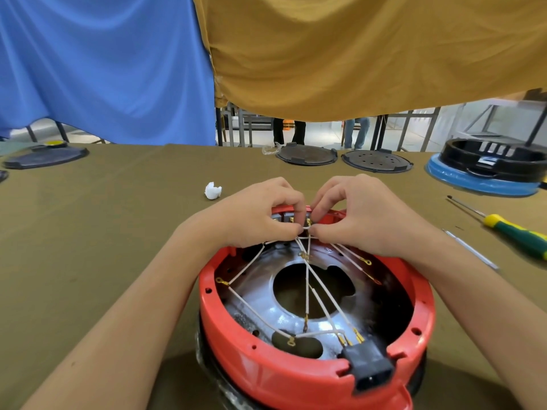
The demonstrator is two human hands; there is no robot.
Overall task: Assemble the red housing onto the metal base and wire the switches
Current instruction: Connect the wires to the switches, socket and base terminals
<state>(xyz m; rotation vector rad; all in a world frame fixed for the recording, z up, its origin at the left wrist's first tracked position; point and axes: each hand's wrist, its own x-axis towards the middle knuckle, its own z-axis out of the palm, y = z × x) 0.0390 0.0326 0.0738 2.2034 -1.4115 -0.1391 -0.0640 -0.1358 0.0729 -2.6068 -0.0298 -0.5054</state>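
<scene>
A round red housing (281,377) sits in front of me on the olive cloth, with the shiny metal base (260,297) inside it. Several white wires (321,303) with brass terminals cross over the base. A black power socket (370,368) sits in the near rim. At the far rim, my left hand (260,214) and my right hand (364,214) both pinch a white wire end close to the brass switch terminals (308,222). The switches themselves are mostly hidden behind my fingers.
A green-and-yellow screwdriver (515,232) and a thin metal tool (470,250) lie to the right. A crumpled white scrap (212,190) lies beyond the housing at left. Black round lids (306,155) and a blue-and-black unit (485,170) stand at the back. Blue and mustard cloths hang overhead.
</scene>
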